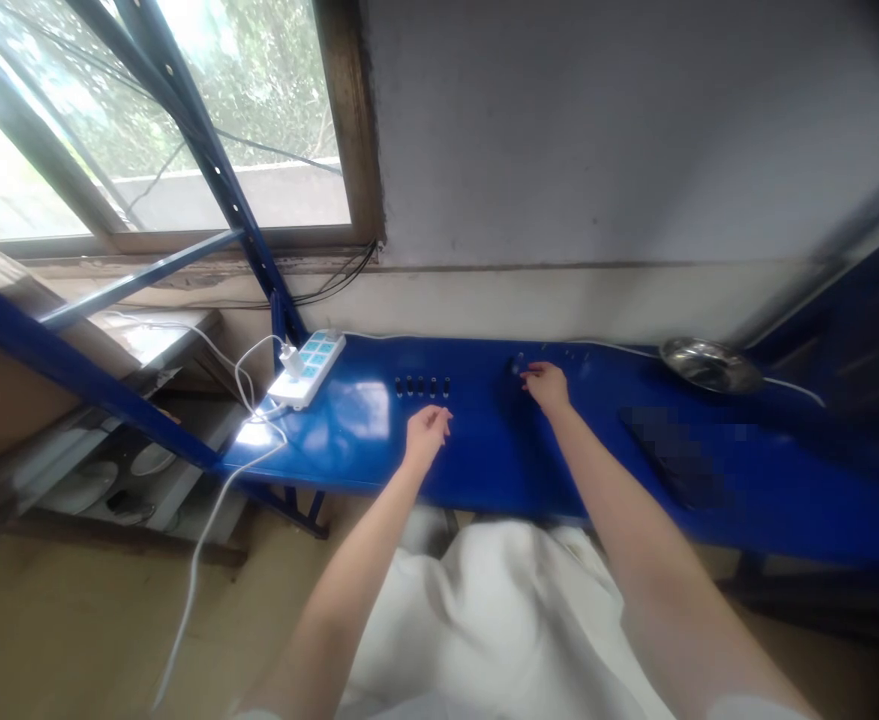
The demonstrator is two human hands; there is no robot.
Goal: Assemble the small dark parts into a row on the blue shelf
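A row of several small dark cylindrical pieces with pale ends stands on the blue table. Just in front of the row's right end is my left hand, its fingers closed together; whatever they may hold is too small to make out. My right hand reaches over the table farther right, with thumb and fingers pinched. Beside its fingertips lies a small shiny piece, blurred, and I cannot tell whether the fingers touch it. A few tiny pale bits lie scattered behind my right hand.
A white power strip with a plugged-in charger lies at the table's left end, its cable hanging down in front. On the right are a shiny metal bowl and a dark, pixelated flat object. Blue metal posts rise at left.
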